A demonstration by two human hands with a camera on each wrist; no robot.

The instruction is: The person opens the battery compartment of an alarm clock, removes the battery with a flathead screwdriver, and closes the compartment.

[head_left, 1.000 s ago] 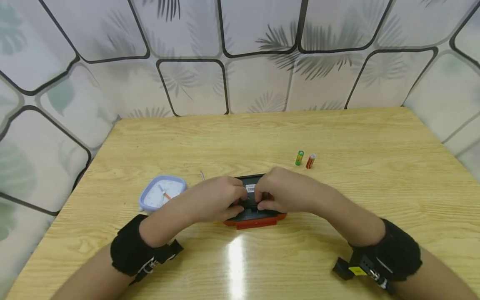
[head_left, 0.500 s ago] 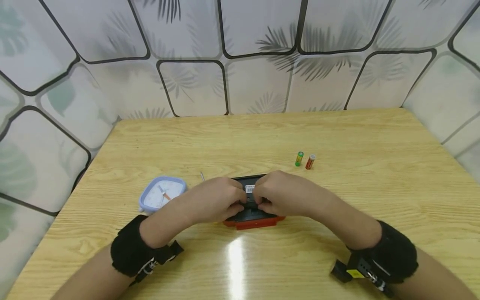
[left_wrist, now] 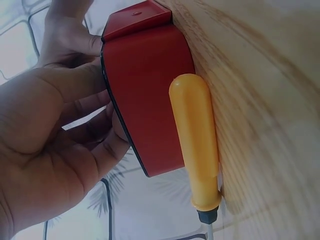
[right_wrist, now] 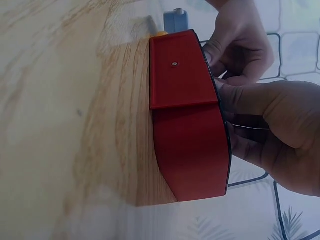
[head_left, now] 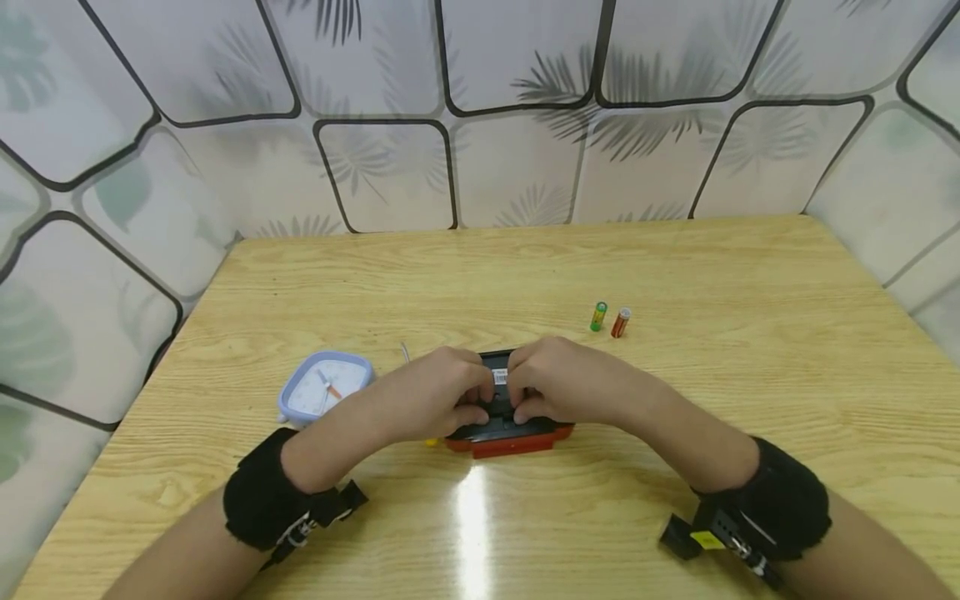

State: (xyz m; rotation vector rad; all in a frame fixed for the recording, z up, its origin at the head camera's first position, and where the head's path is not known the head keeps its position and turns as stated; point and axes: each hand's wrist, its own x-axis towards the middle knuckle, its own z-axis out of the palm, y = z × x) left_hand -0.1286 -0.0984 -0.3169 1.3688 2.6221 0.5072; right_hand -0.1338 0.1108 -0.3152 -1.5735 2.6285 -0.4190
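Light wood table [head_left: 675, 267] boxed in by leaf-print wall panels [head_left: 517, 158] at back and both sides; bare wood beyond the hands, front edge out of view. Red-and-black device [head_left: 510, 437] lies face-down near the table's front middle, long axis left-right, black back up, yellow-handled screwdriver [left_wrist: 195, 145] touching its left side. Left hand [head_left: 435, 400] and right hand [head_left: 562, 383] both curl fingers onto its back, gripping it; blue clock [head_left: 326, 387] left, two batteries [head_left: 609, 319] behind right.
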